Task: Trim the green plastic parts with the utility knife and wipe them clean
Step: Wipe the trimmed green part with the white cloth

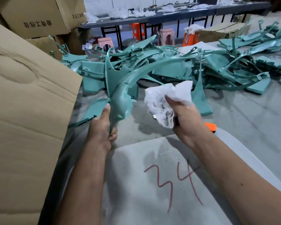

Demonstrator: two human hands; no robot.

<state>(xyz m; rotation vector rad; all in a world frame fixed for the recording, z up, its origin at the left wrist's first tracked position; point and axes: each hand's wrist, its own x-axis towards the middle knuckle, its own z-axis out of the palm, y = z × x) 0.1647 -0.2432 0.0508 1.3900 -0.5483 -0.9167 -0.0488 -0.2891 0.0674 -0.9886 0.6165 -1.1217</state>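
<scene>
My left hand [102,127] grips the near end of a long curved green plastic part [122,98], which arches up and away to the right over the floor. My right hand [185,120] holds a crumpled white cloth [165,99] with dark smudges, just right of the part and apart from it. An orange-handled tool [210,127], probably the utility knife, sticks out from behind my right wrist; I cannot tell whether the hand holds it.
A big heap of green plastic parts [185,62] covers the floor ahead. A large cardboard box [28,111] stands close on the left, with more boxes [39,15] behind. A grey sheet marked "34" [152,184] lies below my arms. Stools [166,36] and a long bench [169,15] stand at the back.
</scene>
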